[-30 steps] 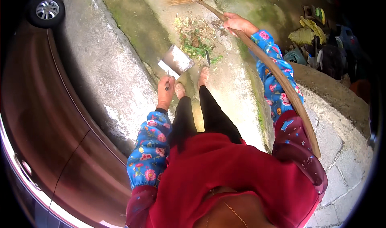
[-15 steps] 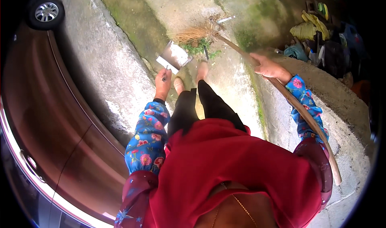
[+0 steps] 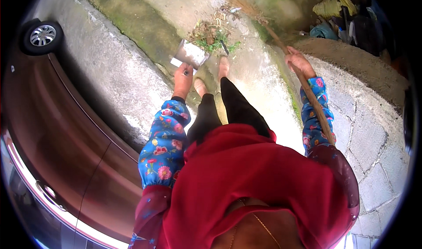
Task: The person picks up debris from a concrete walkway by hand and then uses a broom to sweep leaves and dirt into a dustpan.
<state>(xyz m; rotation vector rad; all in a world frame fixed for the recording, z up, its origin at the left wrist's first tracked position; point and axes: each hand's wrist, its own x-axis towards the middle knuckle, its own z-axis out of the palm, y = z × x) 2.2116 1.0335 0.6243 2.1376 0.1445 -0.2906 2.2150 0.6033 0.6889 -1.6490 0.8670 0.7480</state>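
Observation:
My left hand [image 3: 183, 78] is closed round the handle of a metal dustpan [image 3: 191, 54], whose pan sits low in front of my feet with a pale patch on it. A broom [image 3: 317, 106] with a long wooden stick is gripped in my right hand [image 3: 300, 63], the stick running back along my forearm. Its twig head, blurred, is at the far side, beyond a pile of leaves and dry litter [image 3: 213, 32]. The pile lies just past the dustpan's far edge, touching or nearly so. A small dark strip lies at its near right side.
A brown car [image 3: 66, 134] stands along the left, its wheel [image 3: 43, 36] at the far end. Bags and assorted clutter [image 3: 336, 18] are heaped at the far right by a raised kerb [image 3: 351, 66]. Mossy concrete runs ahead; stone paving [image 3: 369, 139] lies at right.
The broom head has swung from over the litter to the far right, uncovering the pile. My right hand has shifted slightly; the dustpan stays near the same place by the litter.

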